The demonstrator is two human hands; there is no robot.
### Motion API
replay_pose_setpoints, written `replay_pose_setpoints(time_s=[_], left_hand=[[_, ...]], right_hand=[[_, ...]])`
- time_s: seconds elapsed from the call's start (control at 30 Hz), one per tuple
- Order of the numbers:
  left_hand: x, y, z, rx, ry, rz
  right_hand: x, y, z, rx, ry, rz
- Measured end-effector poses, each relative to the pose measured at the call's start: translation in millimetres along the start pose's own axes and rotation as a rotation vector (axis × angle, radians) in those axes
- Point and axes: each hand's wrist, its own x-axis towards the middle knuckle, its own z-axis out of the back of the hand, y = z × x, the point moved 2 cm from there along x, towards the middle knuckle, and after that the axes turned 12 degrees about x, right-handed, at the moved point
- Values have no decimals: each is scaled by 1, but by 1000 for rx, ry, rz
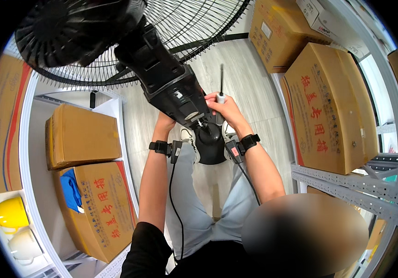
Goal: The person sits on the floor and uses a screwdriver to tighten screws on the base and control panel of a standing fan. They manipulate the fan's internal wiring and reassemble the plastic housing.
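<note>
A large black pedestal fan point(173, 88) leans across the upper left, with its wire grille point(199, 23) and motor housing point(53, 32) nearest the top. Its round-topped base point(210, 155) stands on the floor between my shoes. My right hand point(229, 110) closes on a screwdriver point(220, 97) with a pale handle, its dark shaft pointing away from me, beside the fan's neck. At the left side of that neck is my left hand point(165, 122), its fingers hidden behind the black housing. Both wrists wear black straps with small cabled boxes.
Metal shelves flank me closely. Cardboard boxes fill the left shelf point(85, 136) and the right one point(331, 109). A blue cloth point(71, 190) lies on a left box. Yellow point(11, 214) and white point(24, 244) hard hats sit lower left. A blurred oval covers the lower right.
</note>
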Motion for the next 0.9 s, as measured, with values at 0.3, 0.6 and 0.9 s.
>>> replay_pose_setpoints(time_s=[0.3, 0.6, 0.9], left_hand=[[0, 0, 12, -142, 63, 86], [-4, -7, 24, -265, 142, 144], [-10, -14, 20, -10, 68, 153]], right_hand=[[13, -6, -7, -257, -141, 57], [4, 8, -8, -86, 68, -25], [-2, 14, 9, -201, -77, 3]])
